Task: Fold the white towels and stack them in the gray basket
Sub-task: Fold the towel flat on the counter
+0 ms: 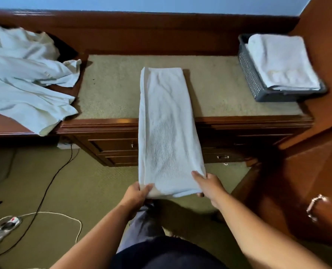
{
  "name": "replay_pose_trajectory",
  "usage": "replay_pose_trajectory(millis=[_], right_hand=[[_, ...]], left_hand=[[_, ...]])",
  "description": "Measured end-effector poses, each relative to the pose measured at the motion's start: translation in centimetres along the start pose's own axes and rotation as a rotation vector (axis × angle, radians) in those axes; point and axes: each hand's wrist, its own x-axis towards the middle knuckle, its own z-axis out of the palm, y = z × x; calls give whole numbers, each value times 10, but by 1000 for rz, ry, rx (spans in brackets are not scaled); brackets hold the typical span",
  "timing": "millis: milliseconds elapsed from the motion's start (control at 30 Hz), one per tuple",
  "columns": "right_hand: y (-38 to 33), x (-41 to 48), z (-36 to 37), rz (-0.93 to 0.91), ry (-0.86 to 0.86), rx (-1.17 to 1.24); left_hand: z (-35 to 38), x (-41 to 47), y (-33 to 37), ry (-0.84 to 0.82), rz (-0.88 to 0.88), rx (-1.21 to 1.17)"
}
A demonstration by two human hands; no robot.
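A long white towel (167,129), folded into a narrow strip, lies with its far end on the beige top of the wooden dresser (112,88) and its near end lifted off the front edge. My left hand (138,193) pinches the near left corner. My right hand (208,184) grips the near right corner. At the dresser's right end stands the gray basket (252,78), with a stack of folded white towels (283,61) inside it.
A heap of loose white towels (25,78) lies on the left, spilling over the wooden edge. A tall wooden cabinet with a metal handle (314,206) stands at the right. On the carpet at lower left lie a power strip (4,228) and cables.
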Motion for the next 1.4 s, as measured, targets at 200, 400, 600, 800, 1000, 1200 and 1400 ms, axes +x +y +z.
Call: replay_pose_trajectory(millis=[200, 400, 600, 800, 1000, 1200, 1400], right_hand=[[62, -47, -20, 76, -60, -22], [70, -76, -19, 17, -56, 72], [29, -93, -22, -196, -32, 291], [-31, -82, -32, -316, -21, 422], [-114, -32, -26, -354, -60, 634], [-208, 63, -21, -394, -157, 527], [-266, 176, 0, -307, 269, 163]], left_hand=[[14, -51, -63, 31, 12, 13], [8, -83, -75, 51, 110, -191], [-2, -109, -48, -145, 333, -397], [1, -122, 25, -155, 417, -501], [-17, -76, 121, -180, 559, -518], [-41, 11, 225, -128, 666, -184], [-42, 114, 314, 186, 579, 184]])
